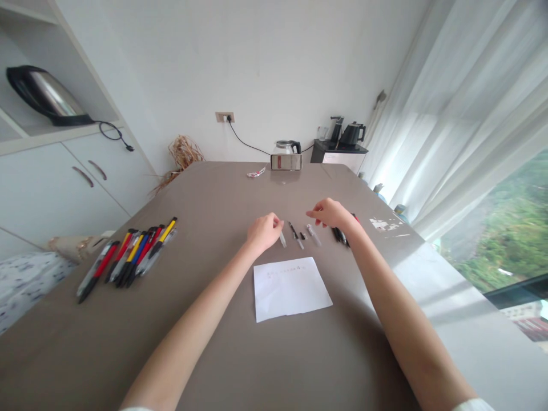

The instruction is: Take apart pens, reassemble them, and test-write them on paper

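Note:
My left hand (pixel 264 232) is closed in a pinch at the upper end of a clear pen tube (pixel 282 240), which points toward the paper. Beside it on the table lie a thin pen refill with a black upper part (pixel 293 230), a small black pen piece (pixel 303 235) and a clear pen barrel (pixel 314 235). Just above and right of that barrel is my right hand (pixel 329 213), its fingers apart with nothing visible in them. Partly hidden behind my right wrist, several dark pens (pixel 339 236) rest on the table. A white sheet of paper (pixel 291 288) with faint reddish writing lies nearer to me.
Several red, yellow, blue and black pens (pixel 139 254) lie in a group at the left. At the table's far edge stand a metallic box (pixel 286 162) and a glass pot (pixel 283 147). A crumpled wrapper (pixel 256 172) is nearby. Curtains (pixel 466 97) hang at the right.

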`<state>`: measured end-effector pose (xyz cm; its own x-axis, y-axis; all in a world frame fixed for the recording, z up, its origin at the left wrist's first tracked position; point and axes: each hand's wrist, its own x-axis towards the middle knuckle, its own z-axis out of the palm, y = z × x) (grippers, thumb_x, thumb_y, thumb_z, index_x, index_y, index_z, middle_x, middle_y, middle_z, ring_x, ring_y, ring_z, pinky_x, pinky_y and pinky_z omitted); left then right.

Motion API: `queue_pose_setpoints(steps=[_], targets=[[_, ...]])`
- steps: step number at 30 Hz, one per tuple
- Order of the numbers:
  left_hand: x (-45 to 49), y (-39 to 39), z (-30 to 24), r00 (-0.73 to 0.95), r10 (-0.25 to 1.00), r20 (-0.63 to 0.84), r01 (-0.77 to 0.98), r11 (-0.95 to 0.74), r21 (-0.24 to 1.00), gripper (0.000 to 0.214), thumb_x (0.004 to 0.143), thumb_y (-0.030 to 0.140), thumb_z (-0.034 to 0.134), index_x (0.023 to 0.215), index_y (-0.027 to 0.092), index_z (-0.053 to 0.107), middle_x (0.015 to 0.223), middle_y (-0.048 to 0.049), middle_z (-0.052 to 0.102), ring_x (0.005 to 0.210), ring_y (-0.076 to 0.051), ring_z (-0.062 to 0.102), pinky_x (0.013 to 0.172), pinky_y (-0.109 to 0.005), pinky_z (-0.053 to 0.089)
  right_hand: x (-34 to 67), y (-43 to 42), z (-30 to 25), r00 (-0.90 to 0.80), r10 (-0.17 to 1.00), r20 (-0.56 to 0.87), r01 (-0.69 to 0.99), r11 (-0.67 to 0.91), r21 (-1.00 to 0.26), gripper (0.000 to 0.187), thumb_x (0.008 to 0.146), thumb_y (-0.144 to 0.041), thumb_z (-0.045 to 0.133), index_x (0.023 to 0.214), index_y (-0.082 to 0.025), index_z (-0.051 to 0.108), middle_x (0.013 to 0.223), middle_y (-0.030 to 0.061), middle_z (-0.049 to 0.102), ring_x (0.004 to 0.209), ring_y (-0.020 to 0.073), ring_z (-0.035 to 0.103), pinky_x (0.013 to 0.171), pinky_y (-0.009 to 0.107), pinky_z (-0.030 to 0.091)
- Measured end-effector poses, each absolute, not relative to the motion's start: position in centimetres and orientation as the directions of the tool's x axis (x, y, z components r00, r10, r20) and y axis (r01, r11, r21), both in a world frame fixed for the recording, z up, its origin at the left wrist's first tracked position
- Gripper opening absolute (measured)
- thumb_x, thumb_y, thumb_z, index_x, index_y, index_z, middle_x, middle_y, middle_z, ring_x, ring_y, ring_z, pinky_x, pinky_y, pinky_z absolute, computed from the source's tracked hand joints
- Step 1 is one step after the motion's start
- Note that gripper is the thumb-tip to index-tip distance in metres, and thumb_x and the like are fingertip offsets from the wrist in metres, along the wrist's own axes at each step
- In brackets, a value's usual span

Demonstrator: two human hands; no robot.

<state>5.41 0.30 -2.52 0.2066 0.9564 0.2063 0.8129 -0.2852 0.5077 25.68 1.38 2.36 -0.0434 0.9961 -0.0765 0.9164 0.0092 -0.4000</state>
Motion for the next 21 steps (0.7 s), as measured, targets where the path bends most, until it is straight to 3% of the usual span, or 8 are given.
queue_pose_setpoints(steps=[6,11,18,21], targets=[[6.4,-1.0,-1.4,0.24,0.929,0.281,0.8,-0.353,0.485,0.023,0.08,0.04,0.041,0.081,0.023,0.056,0.084,-0.0018,0.065,0.075,-0.018,0.058,0.058,-0.027,0.039,25.9,2.3,-0.1,0.02,0.993,-0.117,0.976,-0.045,-0.211,0.032,0.069,-0.041,0.054,0.083,-0.015,0.066,0.064,0.0065,0.065,0.06,0.0159,0.059,0.058,0.023,0.041],[6.5,-1.1,-1.1,0.26,0.919,0.296,0.778,-0.381,0.499,0.022,0.081,0.038,0.04,0.083,0.022,0.055,0.081,-0.0024,0.065,0.074,-0.018,0.059,0.062,-0.027,0.041,25.5,2.6,-1.8,0.002,0.994,-0.108,0.988,-0.019,-0.155,0.027,0.065,-0.033,0.057,0.084,-0.016,0.065,0.08,0.0094,0.066,0.072,0.0179,0.06,0.058,0.023,0.041],[5.8,-0.8,-0.7,0.363,0.881,0.303,0.74,-0.47,0.481,0.016,0.081,0.028,0.043,0.091,0.022,0.055,0.087,-0.0025,0.063,0.079,-0.016,0.058,0.067,-0.027,0.043,25.9,2.7,-2.1,0.05,0.994,-0.1,0.976,-0.07,-0.207,0.019,0.063,-0.02,0.055,0.078,-0.013,0.065,0.069,0.0095,0.065,0.06,0.0163,0.06,0.053,0.022,0.042],[5.5,-1.1,-0.1,0.458,0.8,0.387,0.719,-0.59,0.368,0.023,0.079,0.022,0.047,0.101,0.024,0.053,0.101,-0.0025,0.059,0.093,-0.017,0.053,0.077,-0.03,0.042,25.9,2.7,-1.3,0.081,0.994,-0.073,0.903,-0.104,-0.416,0.02,0.065,-0.022,0.054,0.079,-0.011,0.064,0.064,0.0085,0.064,0.053,0.0142,0.058,0.049,0.021,0.043]])
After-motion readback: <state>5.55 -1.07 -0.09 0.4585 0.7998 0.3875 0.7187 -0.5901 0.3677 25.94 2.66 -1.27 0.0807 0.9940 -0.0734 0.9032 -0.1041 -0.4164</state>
